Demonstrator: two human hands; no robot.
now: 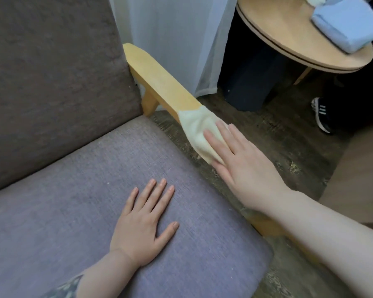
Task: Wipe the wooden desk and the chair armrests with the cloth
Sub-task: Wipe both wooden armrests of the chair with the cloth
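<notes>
While the head view is all I have, it covers both hands, so I log from it alone.

Right hand [243, 166]: flat, fingers extended, palm pressing the cloth [199, 134] onto the top of the wooden armrest [159, 78]. The grip is not clenched around the cloth; it is pinned by downward pressure only. My reading: a flat palm spreads the force along the narrow rail and lets the cloth slide lengthwise. The cloth drapes over the inner edge of the rail, so it likely catches the side face too.

Left hand [144, 224]: released, holding nothing, spread flat on the seat cushion [63, 211]. I judge this a brace for the lean toward the chair.

Cloth position: about midway along the visible rail, bare wood beyond it toward the backrest [52, 72]. Judged step: armrest stroke in progress on this side; the other armrest is out of frame, status unknown.

Background: round wooden counter [289, 37] at top right, well apart from the chair, carrying a blue folded item [345, 29]. Whether it has been wiped, I cannot tell. White curtain [177, 39] hangs behind the armrest; a shoe [321, 115] shows on the floor [278, 136].
</notes>
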